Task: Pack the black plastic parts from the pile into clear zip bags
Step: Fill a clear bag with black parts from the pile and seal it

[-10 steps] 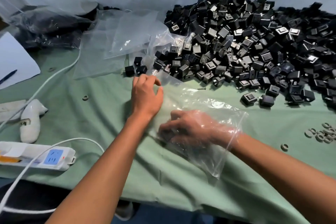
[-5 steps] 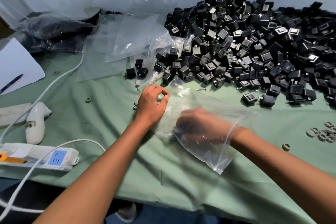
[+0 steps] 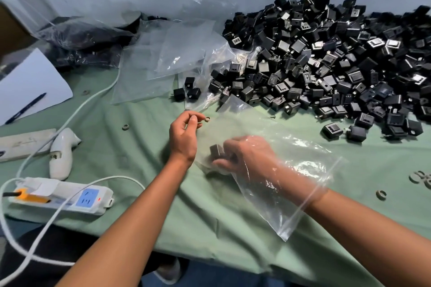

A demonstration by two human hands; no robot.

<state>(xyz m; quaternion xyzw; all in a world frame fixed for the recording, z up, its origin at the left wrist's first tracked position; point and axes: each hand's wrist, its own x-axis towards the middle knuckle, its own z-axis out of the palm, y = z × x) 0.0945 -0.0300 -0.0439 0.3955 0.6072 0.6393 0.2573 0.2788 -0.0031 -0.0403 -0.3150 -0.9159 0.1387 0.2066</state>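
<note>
My R hand (image 3: 247, 156) is inside the clear zip bag (image 3: 291, 170), fingers grasping one black part (image 3: 216, 150). L hand (image 3: 184, 133) at 10 o'clock pinches the bag edge. Step: loading. Next: release, fetch more from pile (image 3: 326, 65) at 1 o'clock on tabletop (image 3: 116, 147).

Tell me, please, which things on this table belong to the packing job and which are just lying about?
Job: pile of black parts; clear zip bag around the right hand; black part inside it; spare bags.

Lying about: power strip, white handheld device, paper, pen, loose rings.
</note>
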